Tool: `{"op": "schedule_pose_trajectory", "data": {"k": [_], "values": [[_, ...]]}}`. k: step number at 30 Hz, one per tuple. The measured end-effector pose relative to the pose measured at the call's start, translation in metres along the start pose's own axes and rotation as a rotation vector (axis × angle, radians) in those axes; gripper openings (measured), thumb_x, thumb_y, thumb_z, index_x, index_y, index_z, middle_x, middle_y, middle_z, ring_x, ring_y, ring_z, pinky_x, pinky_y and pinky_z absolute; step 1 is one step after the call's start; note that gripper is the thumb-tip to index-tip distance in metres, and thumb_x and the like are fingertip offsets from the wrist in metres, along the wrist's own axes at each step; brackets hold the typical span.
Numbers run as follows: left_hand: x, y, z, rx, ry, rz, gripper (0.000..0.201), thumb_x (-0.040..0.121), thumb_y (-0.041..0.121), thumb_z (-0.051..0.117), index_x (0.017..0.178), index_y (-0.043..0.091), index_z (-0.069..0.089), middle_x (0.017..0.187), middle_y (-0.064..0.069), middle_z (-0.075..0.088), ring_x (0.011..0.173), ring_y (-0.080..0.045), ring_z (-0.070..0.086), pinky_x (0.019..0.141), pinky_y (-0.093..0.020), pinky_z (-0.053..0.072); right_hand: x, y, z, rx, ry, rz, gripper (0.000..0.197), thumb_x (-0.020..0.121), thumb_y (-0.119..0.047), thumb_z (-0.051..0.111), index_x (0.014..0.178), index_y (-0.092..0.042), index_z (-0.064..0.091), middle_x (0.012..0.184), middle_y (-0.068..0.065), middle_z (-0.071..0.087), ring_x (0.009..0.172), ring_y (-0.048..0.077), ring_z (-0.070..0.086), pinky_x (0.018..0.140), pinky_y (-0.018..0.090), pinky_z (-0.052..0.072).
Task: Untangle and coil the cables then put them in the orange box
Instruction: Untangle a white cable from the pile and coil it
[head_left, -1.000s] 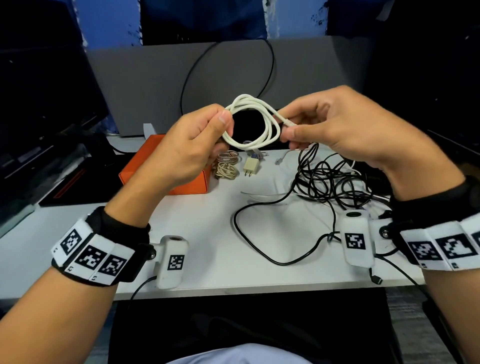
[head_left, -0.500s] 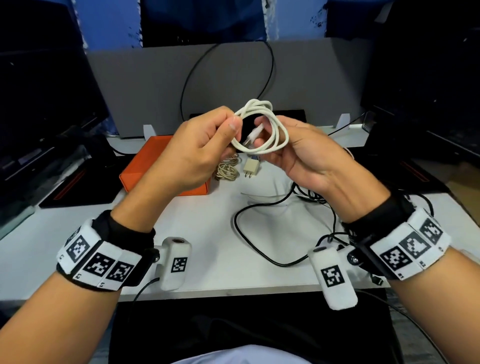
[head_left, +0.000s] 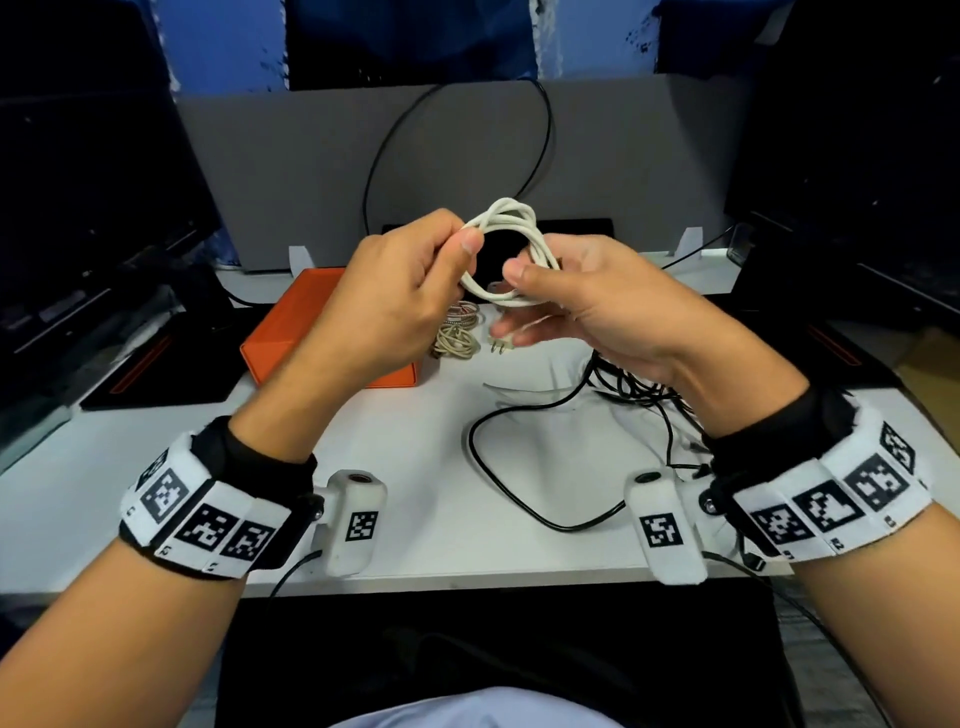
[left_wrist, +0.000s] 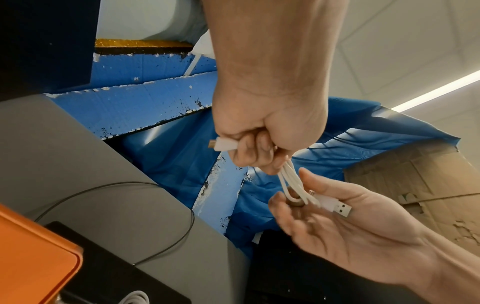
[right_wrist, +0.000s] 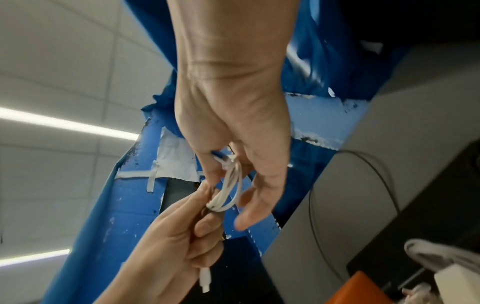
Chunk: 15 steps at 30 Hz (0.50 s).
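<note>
- Head view showed my left hand (head_left: 395, 306) raised above the table (head_left: 415, 467), thumb and fingers clenched on one side of the white cable (head_left: 511, 218). I judged this pinch was there to keep the stacked loops from springing apart.
- Left wrist view confirmed the grasp: the fingers were curled around the loop bundle, and one small connector (left_wrist: 223, 144) stuck out past the knuckles, trapped so that end could not unwind.
- My right hand (head_left: 587, 312) sat just beside the left, on the opposite side of the coil. Its thumb pressed the strands against the fingers, pinching the coil, while the lower fingers hung loosely spread beneath it.
- Left wrist view showed the USB plug (left_wrist: 337, 207) lying across the right fingers. I judged the free end was held there so it could be tucked or wrapped to lock the coil.
- The white cable was therefore in the air, between both hands, touching nothing else.
- The orange box (head_left: 291, 332) stood on the table just beyond and below the left hand, close enough for a short drop-off.
- A beige coiled cable (head_left: 457, 338) and a wall plug (head_left: 501, 345) lay beneath the hands, beside the box and not inside it.
- The black cables (head_left: 623, 395) lay in a tangle under the right wrist, one loop trailing toward me; I judged that work as not yet started.
</note>
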<state>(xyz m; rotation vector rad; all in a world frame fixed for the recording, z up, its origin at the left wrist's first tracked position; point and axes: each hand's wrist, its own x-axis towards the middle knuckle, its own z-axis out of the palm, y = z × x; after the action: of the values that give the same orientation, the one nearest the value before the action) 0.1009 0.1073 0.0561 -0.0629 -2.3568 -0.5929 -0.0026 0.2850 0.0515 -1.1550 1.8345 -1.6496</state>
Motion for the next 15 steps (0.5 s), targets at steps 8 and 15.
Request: {"op": "schedule_pose_trajectory", "data": {"k": [8, 15], "values": [[0.009, -0.016, -0.006, -0.395, -0.025, -0.126, 0.034, 0.108, 0.036, 0.043, 0.086, 0.014, 0.056, 0.064, -0.012, 0.036, 0.047, -0.009, 0.030, 0.046, -0.025, 0.025, -0.002, -0.006, -0.033, -0.083, 0.039, -0.096, 0.028, 0.111, -0.022, 0.041, 0.113, -0.006, 0.064, 0.088, 0.015, 0.077, 0.079, 0.031, 0.077, 0.068, 0.031, 0.061], [0.008, -0.028, -0.001, -0.649, -0.105, -0.275, 0.030, 0.109, 0.031, 0.048, 0.095, 0.012, 0.065, 0.064, -0.002, 0.027, 0.062, -0.027, 0.013, 0.051, -0.035, 0.013, 0.002, 0.006, -0.041, -0.008, -0.002, -0.109, 0.035, 0.110, -0.021, 0.042, 0.130, 0.001, 0.061, 0.117, 0.015, 0.075, 0.111, 0.030, 0.073, 0.100, 0.040, 0.057]]}}
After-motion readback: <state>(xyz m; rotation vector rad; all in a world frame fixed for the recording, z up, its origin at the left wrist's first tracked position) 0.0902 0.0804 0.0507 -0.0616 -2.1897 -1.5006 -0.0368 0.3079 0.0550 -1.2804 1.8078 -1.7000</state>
